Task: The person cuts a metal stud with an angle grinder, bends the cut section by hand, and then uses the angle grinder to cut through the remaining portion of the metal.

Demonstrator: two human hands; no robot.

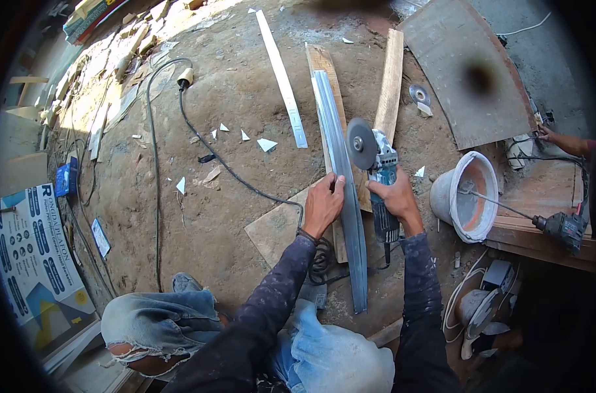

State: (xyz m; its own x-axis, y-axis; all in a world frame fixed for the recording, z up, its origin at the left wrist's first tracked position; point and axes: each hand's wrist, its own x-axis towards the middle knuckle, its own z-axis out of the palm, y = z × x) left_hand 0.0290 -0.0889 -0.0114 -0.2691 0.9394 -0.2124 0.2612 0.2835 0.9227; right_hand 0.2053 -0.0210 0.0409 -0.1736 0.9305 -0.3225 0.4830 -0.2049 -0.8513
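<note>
My right hand (395, 196) is wrapped round a teal angle grinder (384, 171), whose grey disc (362, 143) stands upright close to the right edge of long metal profiles (337, 144). My left hand (323, 204) lies on those profiles, its thumb and fingers closed on their left edge. Beneath the metal is a narrow wooden board (321, 60). A second wooden strip (391, 72) runs behind the grinder. Whether the disc touches the metal cannot be made out.
A white-rimmed bucket (447, 196) with a mixing drill (560, 229) stands at the right, near another person's hand (557, 139). A black cable (229, 169) crosses the ground. White scraps (266, 145), a white strip (281, 78) and a large board (452, 72) lie around.
</note>
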